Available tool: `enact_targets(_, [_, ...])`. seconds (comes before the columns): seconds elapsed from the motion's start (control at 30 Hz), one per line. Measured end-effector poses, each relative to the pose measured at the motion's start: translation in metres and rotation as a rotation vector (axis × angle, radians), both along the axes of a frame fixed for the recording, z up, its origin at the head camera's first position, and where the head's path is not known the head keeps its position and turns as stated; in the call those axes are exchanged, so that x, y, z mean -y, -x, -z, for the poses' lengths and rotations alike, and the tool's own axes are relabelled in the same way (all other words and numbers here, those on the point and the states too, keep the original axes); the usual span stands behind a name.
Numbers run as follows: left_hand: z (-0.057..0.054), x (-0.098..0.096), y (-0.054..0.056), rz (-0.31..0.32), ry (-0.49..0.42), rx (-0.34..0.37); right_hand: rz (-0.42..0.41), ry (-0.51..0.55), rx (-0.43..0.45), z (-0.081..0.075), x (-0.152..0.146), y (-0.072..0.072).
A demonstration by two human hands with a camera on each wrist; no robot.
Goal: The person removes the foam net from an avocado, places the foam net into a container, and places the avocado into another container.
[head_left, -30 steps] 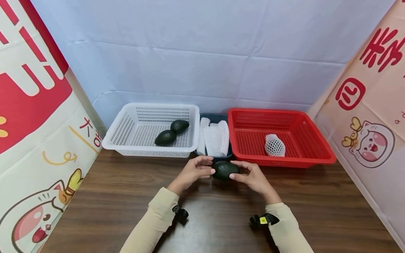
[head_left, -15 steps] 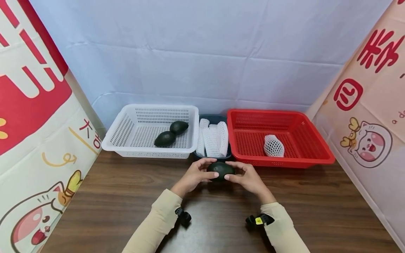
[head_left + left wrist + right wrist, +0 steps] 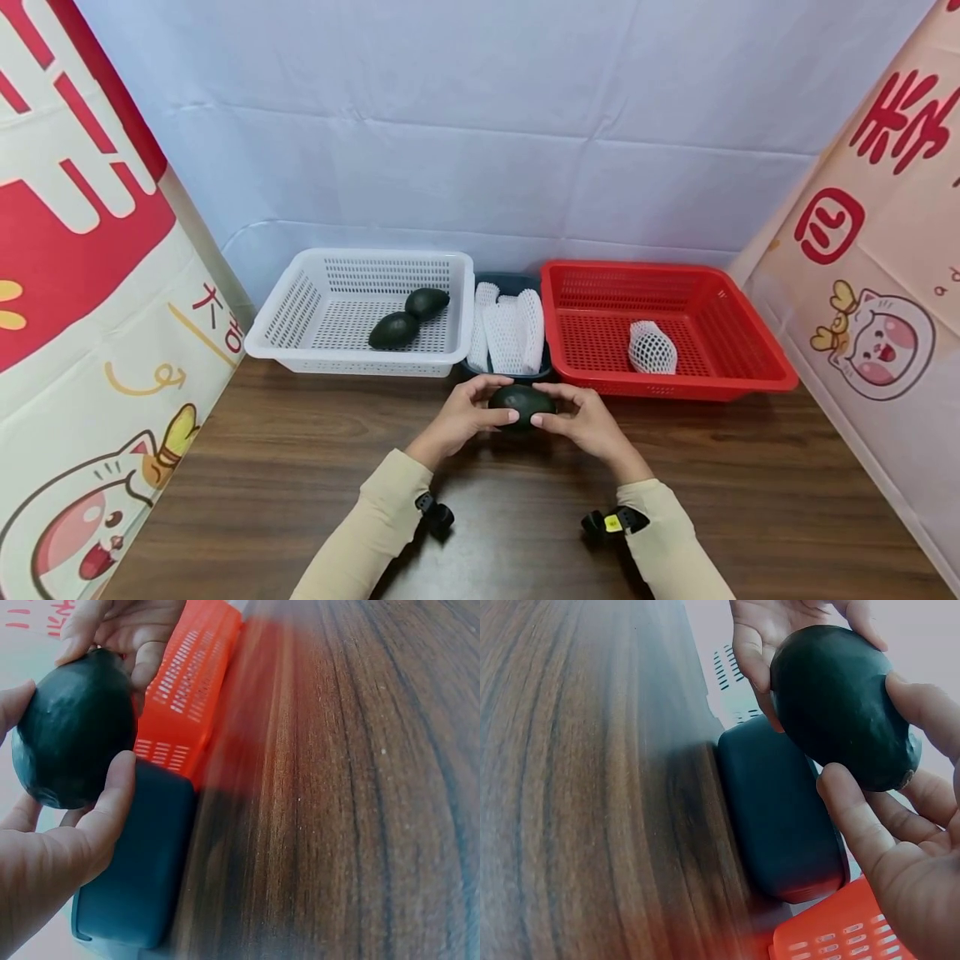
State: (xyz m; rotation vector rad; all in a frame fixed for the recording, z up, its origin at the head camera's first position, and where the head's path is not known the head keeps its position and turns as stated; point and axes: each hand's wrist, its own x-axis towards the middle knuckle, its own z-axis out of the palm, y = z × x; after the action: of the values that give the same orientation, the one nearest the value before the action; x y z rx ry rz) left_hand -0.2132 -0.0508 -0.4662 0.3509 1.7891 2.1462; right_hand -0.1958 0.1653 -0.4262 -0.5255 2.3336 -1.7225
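Observation:
A dark green avocado (image 3: 522, 407) is held between both hands just in front of the small dark bin. My left hand (image 3: 463, 417) grips its rounder left end, thumb on the near side and fingers round the far side. At the stem end, my right hand (image 3: 583, 422) pinches it between thumb and fingers. The wrist views show the smooth avocado (image 3: 73, 731) up close, above the level of the table. White foam net sleeves (image 3: 506, 329) lie in the dark blue bin (image 3: 780, 817) behind the hands.
To the left, a white basket (image 3: 360, 360) holds two avocados (image 3: 395, 330) touching each other. A red basket (image 3: 667, 385) on the right contains one fruit in a foam net (image 3: 652, 347). All stand along the back of the wooden table (image 3: 300, 450), before a pale cloth.
Over the first half second the avocado shifts slightly left, and the left hand closes round its left end while the right hand follows. Since then the hands have barely moved.

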Motion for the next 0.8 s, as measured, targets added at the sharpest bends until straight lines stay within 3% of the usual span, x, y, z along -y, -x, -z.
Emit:
enact_targets(0.2, [-0.006,0.0,-0.004,-0.001,0.021,-0.02,-0.009,-0.028,-0.003,0.013,-0.005,0.006])
enact_targets(0.4, [-0.03,0.004,-0.018,-0.075,0.215,-0.273,-0.055,-0.194,-0.132,0.018,-0.009,0.008])
enact_targets(0.53, [-0.038,0.007,-0.02,-0.129,0.314,-0.392,-0.058,-0.255,-0.21,0.012,-0.009,0.007])
enact_targets(0.8, [-0.015,0.016,-0.008,-0.232,0.374,-0.424,-0.114,-0.348,-0.238,0.0,-0.004,0.009])
